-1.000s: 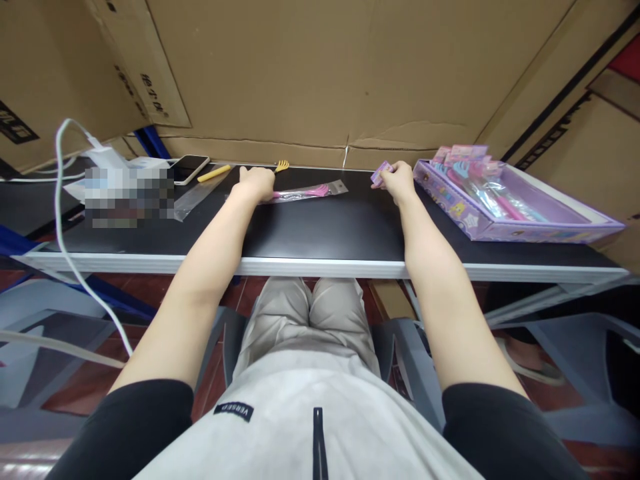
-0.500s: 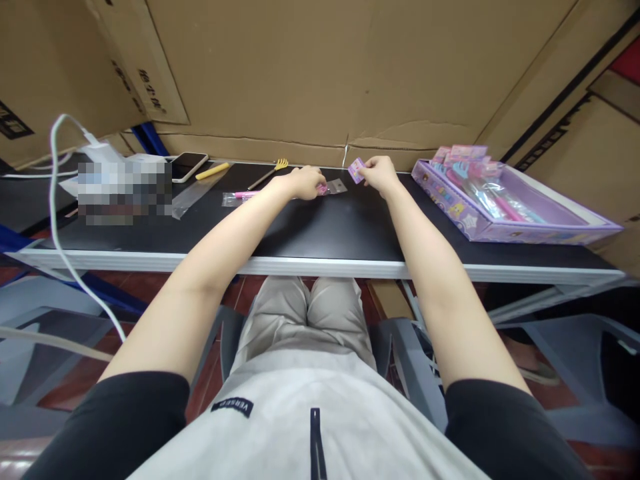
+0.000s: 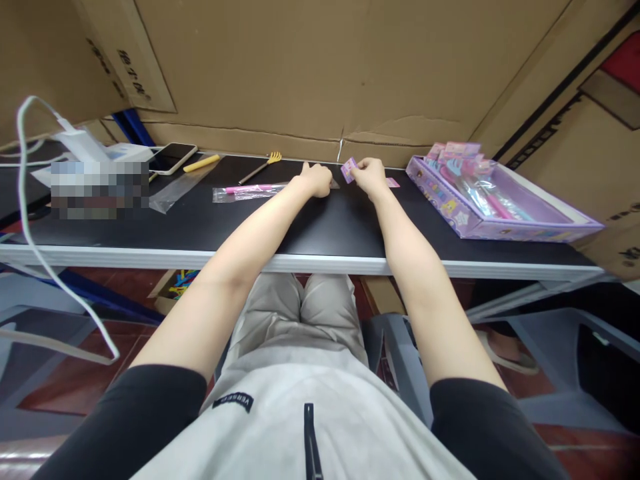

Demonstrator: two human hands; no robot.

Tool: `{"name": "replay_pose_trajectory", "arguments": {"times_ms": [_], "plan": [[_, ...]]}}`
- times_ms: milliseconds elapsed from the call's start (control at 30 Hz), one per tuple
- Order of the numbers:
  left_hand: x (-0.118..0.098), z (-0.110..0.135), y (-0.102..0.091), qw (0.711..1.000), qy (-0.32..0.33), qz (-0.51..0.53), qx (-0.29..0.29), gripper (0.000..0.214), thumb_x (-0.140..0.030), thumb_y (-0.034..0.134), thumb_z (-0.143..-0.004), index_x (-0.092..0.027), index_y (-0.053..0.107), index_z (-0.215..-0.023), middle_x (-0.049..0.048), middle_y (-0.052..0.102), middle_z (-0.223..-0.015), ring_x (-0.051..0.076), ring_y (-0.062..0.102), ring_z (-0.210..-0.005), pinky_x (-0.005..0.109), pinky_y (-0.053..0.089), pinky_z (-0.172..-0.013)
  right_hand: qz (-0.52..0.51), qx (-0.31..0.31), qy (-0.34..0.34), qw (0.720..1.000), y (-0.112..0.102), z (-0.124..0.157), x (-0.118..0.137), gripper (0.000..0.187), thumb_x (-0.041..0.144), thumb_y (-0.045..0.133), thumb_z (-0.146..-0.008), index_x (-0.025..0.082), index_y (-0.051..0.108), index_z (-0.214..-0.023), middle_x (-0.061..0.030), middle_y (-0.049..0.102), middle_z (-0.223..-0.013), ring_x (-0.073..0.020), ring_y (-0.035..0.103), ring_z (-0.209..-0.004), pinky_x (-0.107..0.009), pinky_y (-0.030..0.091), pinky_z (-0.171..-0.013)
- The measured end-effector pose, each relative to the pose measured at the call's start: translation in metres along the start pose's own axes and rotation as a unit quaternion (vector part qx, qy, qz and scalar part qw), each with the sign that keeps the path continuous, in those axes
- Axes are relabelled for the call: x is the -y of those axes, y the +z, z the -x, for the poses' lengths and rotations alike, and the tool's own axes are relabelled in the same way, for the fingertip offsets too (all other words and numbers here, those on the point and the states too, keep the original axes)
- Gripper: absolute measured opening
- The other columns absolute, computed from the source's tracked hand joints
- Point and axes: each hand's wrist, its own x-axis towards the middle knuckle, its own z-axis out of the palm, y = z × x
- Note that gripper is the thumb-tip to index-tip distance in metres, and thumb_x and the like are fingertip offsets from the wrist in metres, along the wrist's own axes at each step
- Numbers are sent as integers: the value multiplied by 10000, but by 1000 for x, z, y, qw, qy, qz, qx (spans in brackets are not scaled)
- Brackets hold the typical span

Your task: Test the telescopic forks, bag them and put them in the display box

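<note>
My left hand (image 3: pixel 316 181) is closed at the right end of a clear plastic bag (image 3: pixel 219 195), which lies flat on the black table. Inside the bag shows the pink handle (image 3: pixel 249 189) of a long thin item; its other end is hidden under the hand. Between thumb and fingertips, my right hand (image 3: pixel 371 176) holds a small purple printed card (image 3: pixel 349 170), raised just above the table to the right of the bag. A pink card (image 3: pixel 393 183) lies on the table beside the right hand, partly covered by it.
At right stands a purple display box (image 3: pixel 530 231) with several bagged pink and blue items. A yellow-headed small fork-like tool (image 3: pixel 273 158), a yellow stick (image 3: pixel 201 163), an empty-looking bag (image 3: pixel 175 190) and a phone (image 3: pixel 173 159) lie at left. Cardboard (image 3: pixel 280 73) walls the back.
My left hand has slid right along the bag and now covers the pink end seen before. The right hand still holds the purple card; a pink card now shows beside it. The view has shifted slightly.
</note>
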Motion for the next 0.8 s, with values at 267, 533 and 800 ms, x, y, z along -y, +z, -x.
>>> {"name": "replay_pose_trajectory", "arguments": {"times_ms": [267, 533, 800], "plan": [[10, -4, 23, 999, 36, 4, -11, 639, -229, 460, -1063, -280, 559, -1692, 151, 630, -1649, 364, 534, -1562, 610, 392, -1317, -57, 41, 36, 997, 5, 1, 0, 270, 129, 720, -834, 256, 520, -706, 18, 538, -620, -214, 658, -773, -380, 608, -920], [10, 5, 21, 999, 31, 27, 2, 640, -229, 413, -1079, -358, 588, -1681, 105, 568, -1722, 395, 463, -1601, 682, 363, -1310, -122, 51, 71, 989, 6, 2, 6, 308, 118, 721, -880, 256, 497, -720, -13, 610, -677, -195, 664, -665, -368, 620, -781], [12, 1, 24, 998, 31, 48, -29, 583, -282, 512, -1036, -307, 680, -1594, 98, 619, -1684, 408, 481, -1590, 665, 377, -1308, -82, 65, 65, 992, 11, 1, -7, 266, 188, 794, -766, 266, 555, -679, 20, 482, -543, -206, 586, -618, -408, 646, -738]]}}
